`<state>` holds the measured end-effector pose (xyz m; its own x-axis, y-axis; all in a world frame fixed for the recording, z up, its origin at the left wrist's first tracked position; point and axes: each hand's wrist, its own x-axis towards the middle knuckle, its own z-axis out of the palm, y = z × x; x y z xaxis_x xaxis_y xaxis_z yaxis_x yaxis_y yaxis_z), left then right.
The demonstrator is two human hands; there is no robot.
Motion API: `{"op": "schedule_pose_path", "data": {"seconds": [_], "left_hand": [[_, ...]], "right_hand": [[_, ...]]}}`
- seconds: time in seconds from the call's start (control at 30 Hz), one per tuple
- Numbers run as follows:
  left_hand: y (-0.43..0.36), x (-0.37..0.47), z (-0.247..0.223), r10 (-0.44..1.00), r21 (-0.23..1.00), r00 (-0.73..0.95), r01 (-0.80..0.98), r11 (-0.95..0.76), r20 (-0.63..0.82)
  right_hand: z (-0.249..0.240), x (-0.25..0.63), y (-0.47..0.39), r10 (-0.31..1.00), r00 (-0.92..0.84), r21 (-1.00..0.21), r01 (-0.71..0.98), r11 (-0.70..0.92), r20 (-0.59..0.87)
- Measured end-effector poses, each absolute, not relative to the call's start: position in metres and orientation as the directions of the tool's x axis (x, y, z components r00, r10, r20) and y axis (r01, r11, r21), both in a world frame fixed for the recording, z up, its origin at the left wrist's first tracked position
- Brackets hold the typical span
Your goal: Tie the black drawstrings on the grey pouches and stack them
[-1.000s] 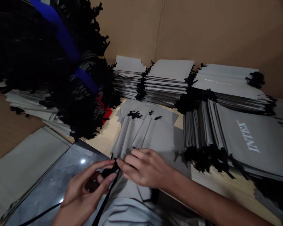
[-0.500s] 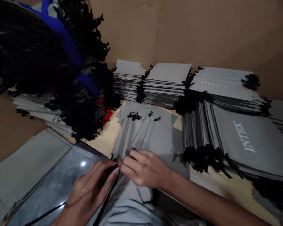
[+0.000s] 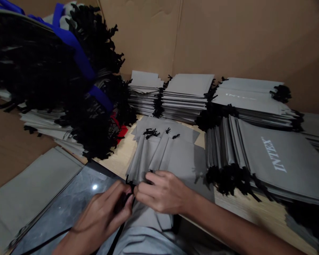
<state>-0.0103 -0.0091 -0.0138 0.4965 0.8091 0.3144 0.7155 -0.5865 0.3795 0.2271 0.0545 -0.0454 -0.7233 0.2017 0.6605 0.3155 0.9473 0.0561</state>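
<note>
Near the lower middle, my left hand [image 3: 106, 209] pinches a black cord [image 3: 130, 187] between thumb and fingers. Right beside it, my right hand [image 3: 162, 191] has its fingers bent and pressed together on the same cord, close to the left fingertips. Beyond both hands lie narrow folded grey pouches [image 3: 142, 156] with black knotted cord ends at their far side. They rest on flat grey fabric pieces [image 3: 184, 156]. The cord's exact path between my fingertips is hidden.
Stacks of grey bags [image 3: 187, 85] with black knots stand along the brown cardboard wall [image 3: 228, 39]. Printed bags [image 3: 287, 159] are at the right. A big bundle with blue straps [image 3: 74, 46] fills the upper left. Grey sheets [image 3: 39, 187] lie lower left.
My left hand has shifted slightly down, and its thumb has bent closer to the fingers. My right hand has hardly moved. The view has tilted a little.
</note>
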Motion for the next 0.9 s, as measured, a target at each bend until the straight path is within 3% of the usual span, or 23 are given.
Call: {"op": "schedule_pose_path", "data": {"seconds": [0.37, 0.7, 0.9], "left_hand": [[-0.018, -0.015, -0.021, 0.849, 0.51, 0.407, 0.679, -0.528, 0.336], [-0.018, -0.013, -0.021, 0.783, 0.459, 0.404, 0.645, -0.611, 0.474], [-0.02, -0.008, -0.021, 0.825, 0.524, 0.294, 0.657, -0.541, 0.483]], "right_hand": [[-0.045, 0.233, 0.05, 0.333, -0.739, -0.044, 0.382, 0.923, 0.585], [-0.047, 0.229, 0.05, 0.375, -0.723, -0.065, 0.418, 0.906, 0.58], [-0.048, 0.229, 0.05, 0.378, -0.718, -0.076, 0.415, 0.907, 0.585]]}}
